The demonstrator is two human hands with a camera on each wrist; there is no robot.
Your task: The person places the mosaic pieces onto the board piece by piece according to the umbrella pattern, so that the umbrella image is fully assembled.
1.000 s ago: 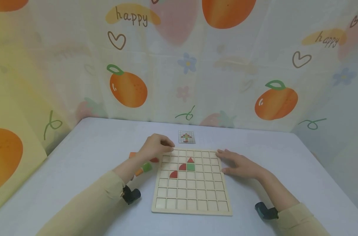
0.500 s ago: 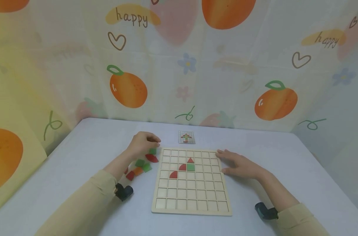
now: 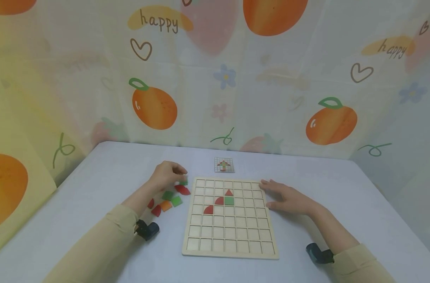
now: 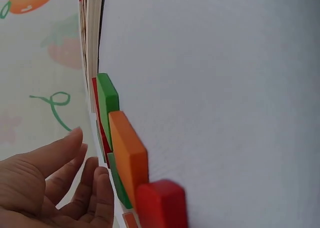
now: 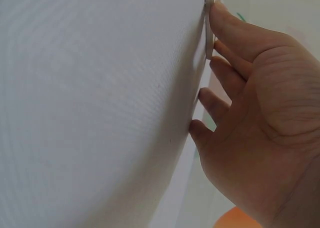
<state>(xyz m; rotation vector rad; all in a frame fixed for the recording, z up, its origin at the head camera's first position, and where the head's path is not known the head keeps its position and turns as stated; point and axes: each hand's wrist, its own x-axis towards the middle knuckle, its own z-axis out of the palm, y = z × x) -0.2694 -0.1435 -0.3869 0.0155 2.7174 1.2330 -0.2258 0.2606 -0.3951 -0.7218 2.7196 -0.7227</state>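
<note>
A wooden grid board (image 3: 219,232) lies on the table. On it sit a red triangle tile (image 3: 229,192), a green square tile (image 3: 229,201) and two red quarter-round tiles, one (image 3: 220,201) beside the green square and another (image 3: 208,209) lower left. My left hand (image 3: 165,175) hovers at the board's left, fingertips close over a loose green tile (image 3: 183,182). In the left wrist view its thumb and fingers are loosely bent, with nothing visible between them. My right hand (image 3: 287,196) rests at the board's right edge, thumb and fingertips touching it.
Several loose tiles lie left of the board, among them a red one (image 3: 182,190), an orange one (image 3: 166,205) and a light green one (image 3: 177,201). Behind the board is a small pattern card (image 3: 224,165). A fruit-printed curtain (image 3: 200,78) hangs at the table's back.
My left hand has moved left from the board's upper left corner to the loose tiles, then dipped slightly toward the green one. The right hand has stayed put.
</note>
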